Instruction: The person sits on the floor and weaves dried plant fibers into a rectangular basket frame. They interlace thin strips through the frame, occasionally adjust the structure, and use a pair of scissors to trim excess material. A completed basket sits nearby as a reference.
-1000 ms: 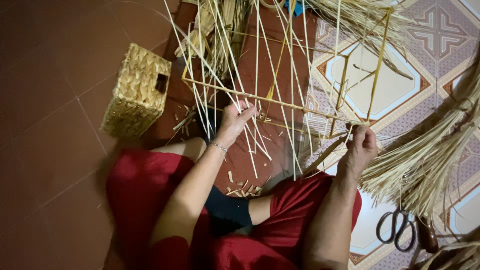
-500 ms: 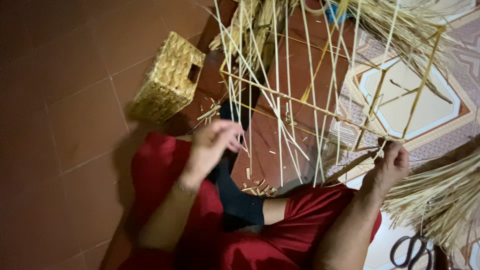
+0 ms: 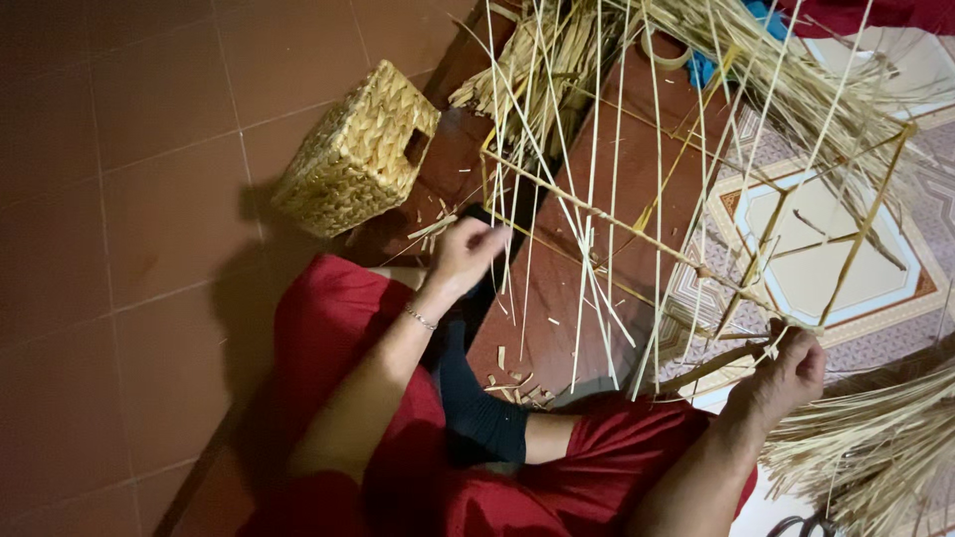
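Note:
A box-shaped metal wire frame (image 3: 756,249) stands on the floor in front of me, with several long pale straw strands (image 3: 587,199) laced over its top bar. My left hand (image 3: 466,254) pinches the lower ends of a few strands at the frame's left side. My right hand (image 3: 791,373) grips the frame's near right corner, where strands are wound around the wire. I sit in red clothing (image 3: 398,438) with a dark sleeve over one knee.
A finished woven straw basket (image 3: 358,154) with a handle hole lies on the brown tiles to the left. Bundles of loose straw (image 3: 875,447) lie at the right and top. Cut straw bits (image 3: 517,383) litter the floor; patterned tiles (image 3: 826,259) lie beneath the frame.
My left hand dropped from the top bar down and left, pulling strand ends with it. The camera view shifted, bringing the basket more toward the centre. My right hand stayed on the frame corner.

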